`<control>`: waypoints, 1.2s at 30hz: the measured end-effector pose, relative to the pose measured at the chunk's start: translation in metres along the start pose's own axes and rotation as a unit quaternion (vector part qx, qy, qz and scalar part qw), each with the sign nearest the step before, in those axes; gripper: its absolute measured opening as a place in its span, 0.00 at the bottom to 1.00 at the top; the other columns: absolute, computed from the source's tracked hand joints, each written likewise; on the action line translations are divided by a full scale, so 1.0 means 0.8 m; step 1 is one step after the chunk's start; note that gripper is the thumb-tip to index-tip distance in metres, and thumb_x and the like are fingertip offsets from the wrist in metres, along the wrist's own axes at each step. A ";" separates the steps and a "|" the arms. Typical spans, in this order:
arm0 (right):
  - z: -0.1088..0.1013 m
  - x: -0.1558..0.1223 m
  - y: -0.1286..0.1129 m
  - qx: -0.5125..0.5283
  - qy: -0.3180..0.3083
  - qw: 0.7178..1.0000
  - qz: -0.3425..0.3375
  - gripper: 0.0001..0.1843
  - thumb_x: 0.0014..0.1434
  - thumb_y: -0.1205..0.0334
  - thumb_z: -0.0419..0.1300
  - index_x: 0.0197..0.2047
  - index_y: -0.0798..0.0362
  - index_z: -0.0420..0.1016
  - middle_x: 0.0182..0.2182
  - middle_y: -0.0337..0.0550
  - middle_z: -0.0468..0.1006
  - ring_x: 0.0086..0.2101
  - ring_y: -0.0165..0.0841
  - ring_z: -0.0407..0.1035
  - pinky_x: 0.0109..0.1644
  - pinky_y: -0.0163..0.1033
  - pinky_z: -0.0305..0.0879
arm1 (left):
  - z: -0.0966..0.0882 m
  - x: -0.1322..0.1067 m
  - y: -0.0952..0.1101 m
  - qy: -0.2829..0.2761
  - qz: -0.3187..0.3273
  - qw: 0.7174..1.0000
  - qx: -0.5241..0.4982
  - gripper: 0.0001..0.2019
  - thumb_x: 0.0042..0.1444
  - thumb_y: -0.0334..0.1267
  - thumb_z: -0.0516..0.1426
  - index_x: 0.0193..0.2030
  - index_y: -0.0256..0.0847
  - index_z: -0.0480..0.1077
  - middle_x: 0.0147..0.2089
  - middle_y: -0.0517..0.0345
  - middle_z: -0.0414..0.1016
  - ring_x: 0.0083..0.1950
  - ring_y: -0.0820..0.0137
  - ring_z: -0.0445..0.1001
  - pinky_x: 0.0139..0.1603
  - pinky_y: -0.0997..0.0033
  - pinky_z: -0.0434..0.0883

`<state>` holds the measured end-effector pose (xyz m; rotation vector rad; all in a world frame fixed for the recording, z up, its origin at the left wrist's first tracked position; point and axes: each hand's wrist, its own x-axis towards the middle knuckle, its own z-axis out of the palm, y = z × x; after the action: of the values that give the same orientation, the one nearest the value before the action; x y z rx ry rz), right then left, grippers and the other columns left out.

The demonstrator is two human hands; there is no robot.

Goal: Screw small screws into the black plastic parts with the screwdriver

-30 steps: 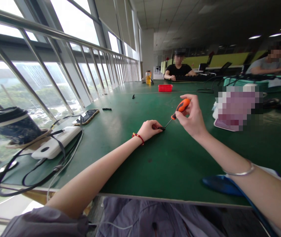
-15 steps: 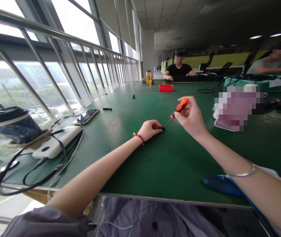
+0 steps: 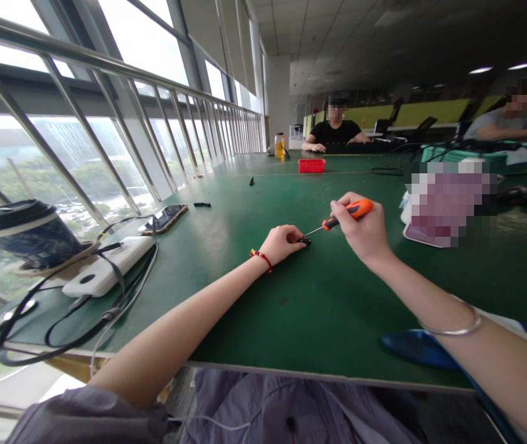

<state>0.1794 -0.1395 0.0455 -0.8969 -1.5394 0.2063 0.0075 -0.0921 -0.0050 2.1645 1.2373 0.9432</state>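
Observation:
My left hand [image 3: 283, 242] rests on the green table [image 3: 263, 320], its fingers closed on a small black part [image 3: 305, 241] that lies against the tabletop. Most of that part is hidden by the fingers, and its kind is too small to make out. In my right hand [image 3: 365, 231] is a screwdriver [image 3: 349, 213] with an orange and black handle, held at a low slant. Its thin metal shaft points left, and the tip ends beside my left fingertips, at the black part; whether it touches cannot be seen.
Left stand a lidded cup [image 3: 18, 237], a white power strip [image 3: 108, 266] with cables, and a phone [image 3: 166, 219]. Farther back are small black pieces [image 3: 202, 204], a red box [image 3: 311, 166] and a jar [image 3: 279, 147]. A pixelated pink item [image 3: 448, 206] lies right. Two people sit beyond.
The screwdriver has tilted from steep to nearly flat, its handle swinging right and down with my right hand. My left hand stays in place with the black part.

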 end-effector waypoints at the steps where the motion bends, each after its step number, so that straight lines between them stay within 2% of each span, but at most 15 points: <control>1: 0.001 0.000 0.000 0.001 -0.005 1.000 0.002 0.15 0.54 0.58 0.56 0.18 0.52 0.63 0.18 0.36 0.67 0.21 0.28 0.61 0.29 0.35 0.57 | 0.000 0.000 0.000 0.000 0.001 1.000 0.001 0.06 0.45 0.34 0.62 0.32 0.35 0.74 0.29 0.59 0.75 0.28 0.75 0.70 0.33 0.76 0.69; 13: 0.004 -0.003 0.004 -0.009 -0.025 1.000 0.017 0.15 0.54 0.58 0.56 0.19 0.52 0.63 0.18 0.36 0.67 0.22 0.28 0.61 0.30 0.36 0.57 | 0.000 0.000 -0.001 -0.003 0.014 1.000 -0.003 0.06 0.46 0.34 0.62 0.31 0.35 0.74 0.30 0.57 0.76 0.29 0.75 0.71 0.32 0.77 0.69; 17: 0.004 -0.002 0.004 -0.017 -0.019 1.000 0.015 0.12 0.53 0.59 0.57 0.21 0.51 0.62 0.20 0.36 0.66 0.23 0.29 0.62 0.30 0.36 0.58 | 0.001 0.000 -0.003 -0.002 0.014 1.000 -0.007 0.06 0.45 0.33 0.62 0.31 0.35 0.74 0.30 0.57 0.77 0.30 0.74 0.72 0.32 0.77 0.69; 21: 0.005 -0.002 0.008 -0.042 0.007 0.999 0.013 0.07 0.47 0.63 0.60 0.28 0.50 0.63 0.24 0.34 0.66 0.23 0.28 0.61 0.30 0.36 0.60 | 0.001 0.000 -0.003 0.005 0.013 1.000 -0.003 0.05 0.45 0.33 0.62 0.31 0.35 0.74 0.29 0.58 0.76 0.29 0.75 0.71 0.31 0.77 0.69; 24: 0.007 -0.002 0.011 -0.023 0.012 1.000 0.014 0.16 0.44 0.64 0.61 0.37 0.48 0.62 0.27 0.34 0.65 0.23 0.28 0.60 0.27 0.36 0.60 | 0.001 0.001 -0.002 0.004 0.009 1.000 -0.005 0.05 0.45 0.32 0.62 0.30 0.35 0.74 0.28 0.58 0.76 0.28 0.75 0.71 0.30 0.78 0.68; 27: 0.008 -0.003 0.011 -0.001 0.007 1.000 0.018 0.21 0.45 0.61 0.61 0.43 0.48 0.59 0.27 0.34 0.65 0.23 0.30 0.62 0.27 0.36 0.60 | 0.001 0.001 -0.001 0.002 0.005 1.000 -0.010 0.05 0.44 0.32 0.61 0.30 0.35 0.74 0.28 0.58 0.76 0.28 0.75 0.71 0.30 0.78 0.68; 29: 0.007 -0.004 0.008 -0.028 0.008 0.999 0.030 0.19 0.48 0.57 0.61 0.42 0.48 0.60 0.24 0.33 0.65 0.23 0.31 0.63 0.29 0.37 0.61 | 0.001 0.000 0.000 0.001 0.005 1.000 -0.009 0.05 0.45 0.32 0.61 0.30 0.35 0.74 0.28 0.58 0.76 0.28 0.75 0.71 0.30 0.78 0.68; 32: 0.006 -0.004 0.001 -0.067 0.001 0.997 0.041 0.12 0.51 0.53 0.59 0.34 0.49 0.64 0.21 0.33 0.66 0.21 0.29 0.61 0.30 0.37 0.60 | 0.001 0.000 0.000 0.003 0.005 1.000 -0.005 0.05 0.44 0.33 0.62 0.30 0.35 0.75 0.28 0.58 0.75 0.28 0.75 0.70 0.30 0.78 0.68; 34: 0.005 -0.004 -0.001 -0.061 -0.019 0.997 0.034 0.09 0.51 0.54 0.59 0.30 0.50 0.66 0.22 0.34 0.67 0.21 0.28 0.60 0.29 0.36 0.59 | 0.001 0.000 0.000 0.004 0.006 1.000 -0.004 0.05 0.44 0.33 0.62 0.30 0.35 0.75 0.27 0.59 0.75 0.28 0.76 0.70 0.30 0.78 0.68; 36: 0.005 -0.004 0.000 -0.044 -0.029 0.998 0.022 0.08 0.50 0.57 0.59 0.33 0.50 0.66 0.23 0.34 0.67 0.21 0.28 0.60 0.29 0.36 0.59 | 0.001 0.000 -0.002 0.004 0.007 1.000 -0.006 0.05 0.44 0.33 0.62 0.30 0.35 0.75 0.27 0.59 0.75 0.28 0.76 0.70 0.30 0.78 0.68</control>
<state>0.1755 -0.1397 0.0423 -1.0028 -1.5941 0.2001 0.0073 -0.0914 -0.0063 2.1642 1.2192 0.9626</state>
